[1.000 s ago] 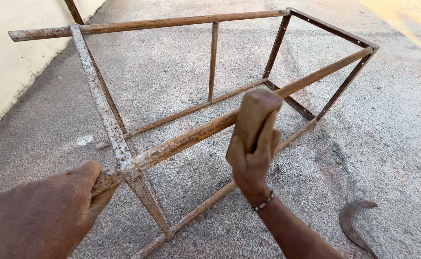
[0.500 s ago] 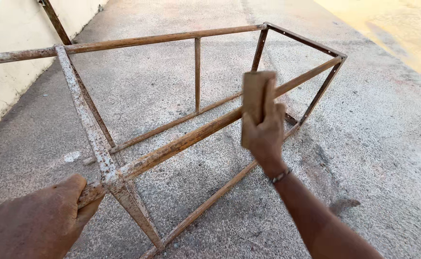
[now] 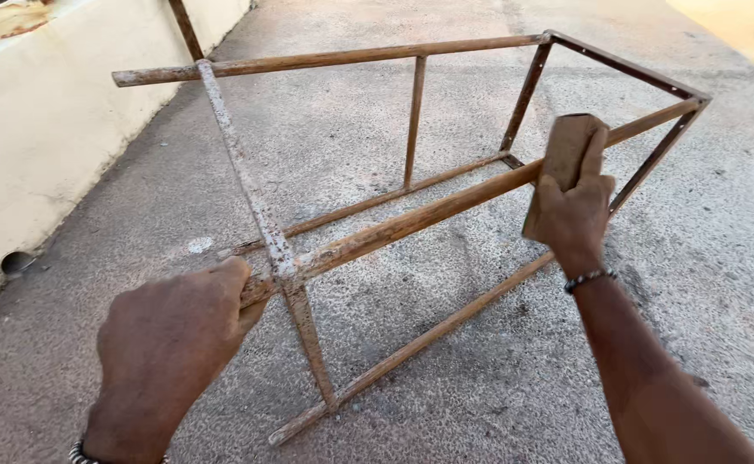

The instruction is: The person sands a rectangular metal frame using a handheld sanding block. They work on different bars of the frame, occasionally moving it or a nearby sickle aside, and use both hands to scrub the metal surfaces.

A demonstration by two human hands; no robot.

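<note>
one rusty frame [image 3: 411,223], two hands — left hand [image 3: 171,335], right hand [image 3: 576,219], likely sanding block [image 3: 566,155]

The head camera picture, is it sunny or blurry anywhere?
Head view: soft, even daylight with no hard shadows under the rusty metal frame; a bright yellow glow at the top right corner of the concrete ground; left hand, right hand and sanding pad all look sharp.

The right hand [image 3: 573,219] has slid the sanding block [image 3: 566,163] farther along the rusty bar [image 3: 411,223]
</note>
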